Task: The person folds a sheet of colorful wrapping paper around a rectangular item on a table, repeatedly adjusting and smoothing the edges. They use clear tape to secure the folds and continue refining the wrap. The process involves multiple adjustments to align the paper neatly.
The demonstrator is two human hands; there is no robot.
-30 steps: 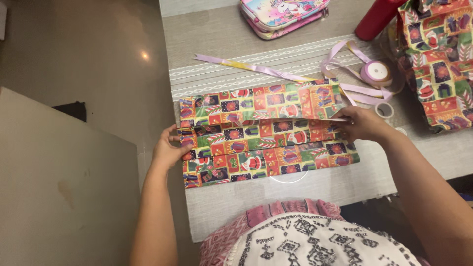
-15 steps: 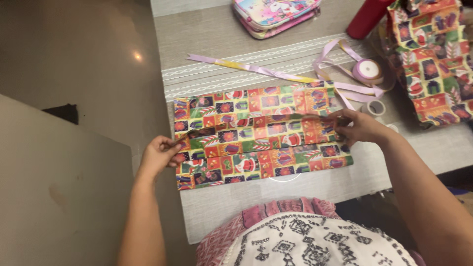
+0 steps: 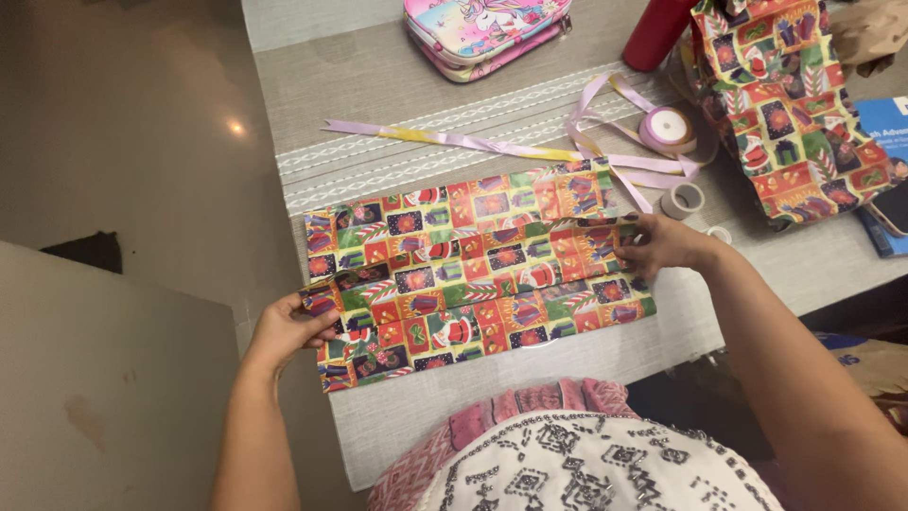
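A long sheet of colourful festive wrapping paper (image 3: 473, 265) lies folded on the grey table (image 3: 397, 85). My left hand (image 3: 288, 326) pinches the folded flap at the paper's left end. My right hand (image 3: 662, 244) pinches the same flap at the right end. The flap is lifted a little and stretched between both hands.
Behind the paper lie a lilac ribbon strip (image 3: 454, 140), a ribbon spool (image 3: 668, 128) and a small tape roll (image 3: 681, 200). A pink printed case (image 3: 482, 28), a red bottle (image 3: 654, 33) and a bundle in the same paper (image 3: 790, 104) sit at the back. A blue book (image 3: 884, 161) lies far right.
Both hands have drawn the folded flap down toward me, and my left hand slid lower along the left end. The view shifted to the right.
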